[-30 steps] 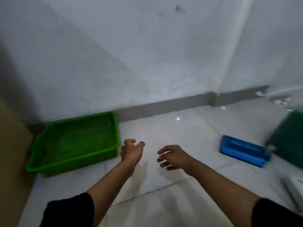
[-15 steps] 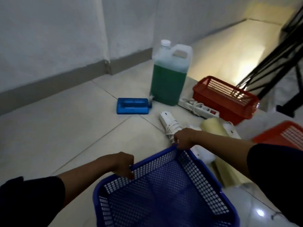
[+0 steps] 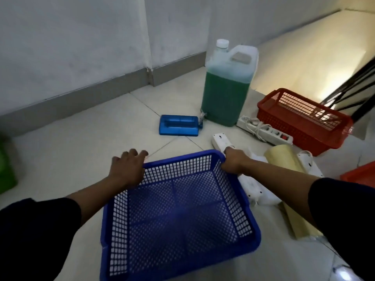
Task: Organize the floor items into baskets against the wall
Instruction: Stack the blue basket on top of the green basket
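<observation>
An empty blue mesh basket sits low in front of me on the tiled floor. My left hand lies over its far left corner, fingers spread across the rim. My right hand is closed around the far right corner. Beyond the basket lie a blue flat case, a jug of green liquid, a white power strip, another white strip and a yellowish roll. An empty red basket stands at the right.
The white wall with a grey skirting runs along the left and back. A green basket's edge shows at far left. A second red basket's corner peeks in at right, near black metal legs.
My view swung right from the green basket at the wall to the pile of items. Both hands, free a second ago, now hold the blue basket's far corners; it sits a bit further from me.
</observation>
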Motion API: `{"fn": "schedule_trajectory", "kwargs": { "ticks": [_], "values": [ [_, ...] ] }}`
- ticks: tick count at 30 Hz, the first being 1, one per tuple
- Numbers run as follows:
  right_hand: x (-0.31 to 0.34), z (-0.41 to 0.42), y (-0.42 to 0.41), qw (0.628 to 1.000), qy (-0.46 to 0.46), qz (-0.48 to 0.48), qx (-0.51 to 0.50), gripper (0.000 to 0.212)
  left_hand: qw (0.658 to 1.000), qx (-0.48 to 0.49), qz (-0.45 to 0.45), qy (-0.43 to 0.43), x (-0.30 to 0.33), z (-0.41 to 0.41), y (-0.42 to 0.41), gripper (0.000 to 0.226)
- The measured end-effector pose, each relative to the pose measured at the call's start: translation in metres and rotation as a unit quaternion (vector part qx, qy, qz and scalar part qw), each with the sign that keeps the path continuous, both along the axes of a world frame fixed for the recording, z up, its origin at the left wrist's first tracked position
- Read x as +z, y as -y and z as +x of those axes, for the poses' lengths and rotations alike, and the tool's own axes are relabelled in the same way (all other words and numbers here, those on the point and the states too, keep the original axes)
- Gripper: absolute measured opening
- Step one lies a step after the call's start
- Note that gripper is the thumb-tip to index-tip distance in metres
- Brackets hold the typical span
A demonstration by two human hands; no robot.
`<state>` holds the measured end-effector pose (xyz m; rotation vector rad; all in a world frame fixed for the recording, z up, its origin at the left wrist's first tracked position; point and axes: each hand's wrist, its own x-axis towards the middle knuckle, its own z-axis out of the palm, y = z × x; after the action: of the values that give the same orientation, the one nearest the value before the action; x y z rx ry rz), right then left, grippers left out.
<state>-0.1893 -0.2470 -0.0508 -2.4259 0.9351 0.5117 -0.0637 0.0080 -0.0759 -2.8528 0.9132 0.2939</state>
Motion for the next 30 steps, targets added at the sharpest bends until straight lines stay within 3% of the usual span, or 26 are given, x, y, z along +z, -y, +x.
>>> {"fn": "schedule_trajectory", "kwargs": {
  "ticks": [3, 5, 6, 8, 10, 13, 15, 17, 22, 25, 28, 30],
  "values": [
    [0.009, 0.023, -0.006, 0.992, 0.094, -0.028, -0.076, 0.054, 0.99, 0.142, -0.023, -0.001, 0.005, 0.007, -0.031, 0.08],
    [0.013, 0.035, -0.008, 0.989, 0.122, 0.003, -0.082, 0.054, 0.967, 0.242, -0.067, -0.052, 0.0, 0.007, -0.054, 0.095],
    [0.013, 0.038, -0.007, 0.991, 0.115, 0.025, -0.071, 0.054, 0.945, 0.296, -0.096, -0.102, -0.004, 0.006, -0.063, 0.105],
    [0.013, 0.041, -0.012, 0.996, 0.059, 0.057, -0.042, 0.055, 0.863, 0.425, -0.151, -0.226, -0.007, 0.002, -0.082, 0.119],
    [0.01, 0.039, -0.014, 0.998, -0.019, 0.065, -0.013, 0.056, 0.785, 0.491, -0.154, -0.343, -0.007, -0.004, -0.094, 0.109],
    [0.004, 0.029, -0.009, 0.981, -0.156, 0.111, -0.016, 0.069, 0.764, 0.452, -0.129, -0.442, -0.004, -0.009, -0.097, 0.049],
    [0.0, 0.022, -0.005, 0.964, -0.212, 0.157, -0.031, 0.083, 0.776, 0.419, -0.17, -0.441, -0.003, -0.01, -0.091, 0.022],
    [-0.001, 0.022, 0.0, 0.964, -0.21, 0.165, -0.01, 0.089, 0.797, 0.413, -0.211, -0.387, -0.001, -0.005, -0.084, 0.011],
    [0.007, 0.041, 0.009, 0.983, -0.061, 0.17, -0.026, 0.042, 0.808, 0.43, -0.331, -0.23, 0.01, 0.02, -0.091, 0.025],
    [0.019, 0.06, -0.005, 0.988, 0.037, 0.142, -0.049, 0.018, 0.768, 0.426, -0.433, -0.202, 0.019, 0.03, -0.102, 0.022],
    [0.022, 0.079, -0.019, 0.983, 0.127, 0.111, -0.074, 0.015, 0.702, 0.441, -0.514, -0.22, 0.025, 0.043, -0.114, 0.026],
    [0.026, 0.093, -0.037, 0.976, 0.173, 0.102, -0.081, 0.013, 0.68, 0.455, -0.529, -0.227, 0.026, 0.048, -0.123, 0.017]
  ]
}}
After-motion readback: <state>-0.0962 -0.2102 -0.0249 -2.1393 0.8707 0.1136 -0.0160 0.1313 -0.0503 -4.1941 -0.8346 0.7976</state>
